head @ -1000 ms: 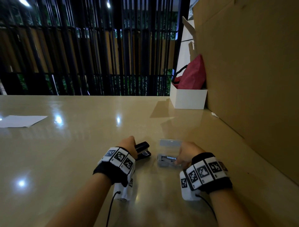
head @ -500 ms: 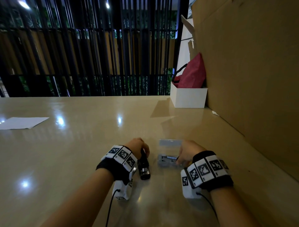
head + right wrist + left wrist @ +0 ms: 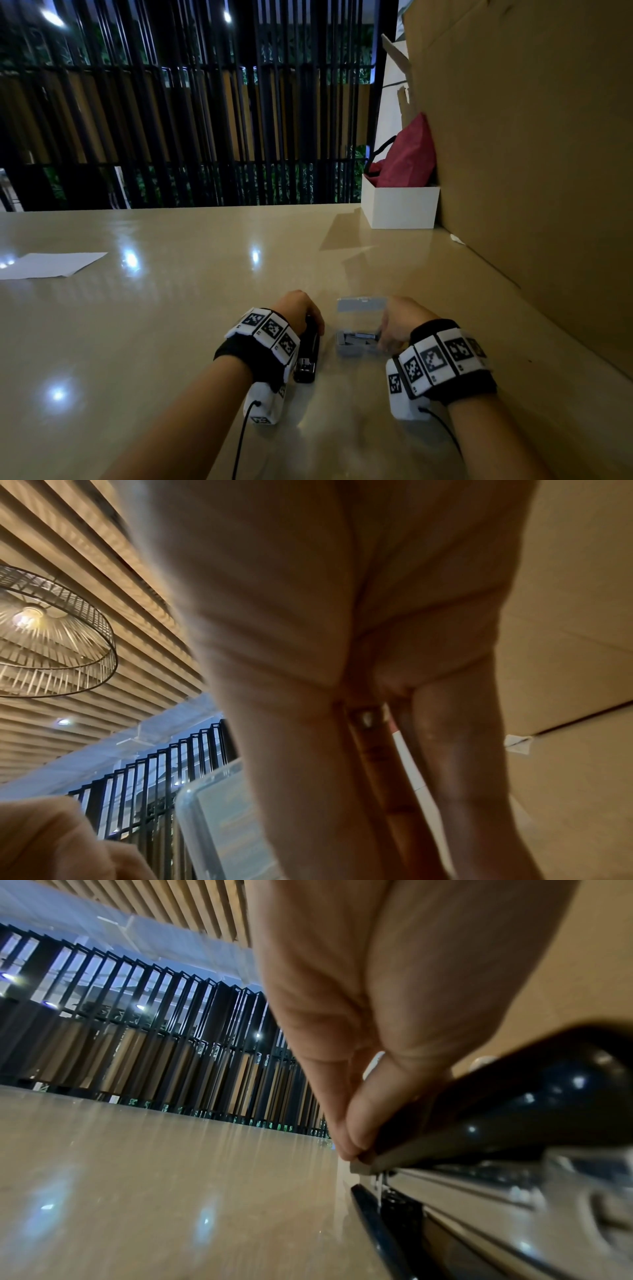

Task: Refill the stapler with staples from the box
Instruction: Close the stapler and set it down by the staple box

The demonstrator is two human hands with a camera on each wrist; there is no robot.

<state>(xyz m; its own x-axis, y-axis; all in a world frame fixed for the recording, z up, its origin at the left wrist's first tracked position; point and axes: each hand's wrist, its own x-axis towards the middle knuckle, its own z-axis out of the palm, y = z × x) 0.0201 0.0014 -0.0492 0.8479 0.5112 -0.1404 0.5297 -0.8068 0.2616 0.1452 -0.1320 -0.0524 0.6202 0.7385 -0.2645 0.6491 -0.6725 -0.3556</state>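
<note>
A black stapler lies on the table, lengthwise toward me. My left hand grips its far end. In the left wrist view the fingertips pinch the tip of the stapler's black top cover, which is raised a little above the metal magazine. Just to the right stands a clear staple box with its lid open and staples inside. My right hand sits at the box's right side with its fingers reaching down beside the lid. Its fingertips are hidden.
A white sheet of paper lies at the far left of the table. At the back right stands a white box with a red bag. A tall cardboard wall runs along the right side.
My left hand has swung the stapler round from pointing right to lying lengthwise toward me and has kept hold of it. My right hand has stayed at the staple box.
</note>
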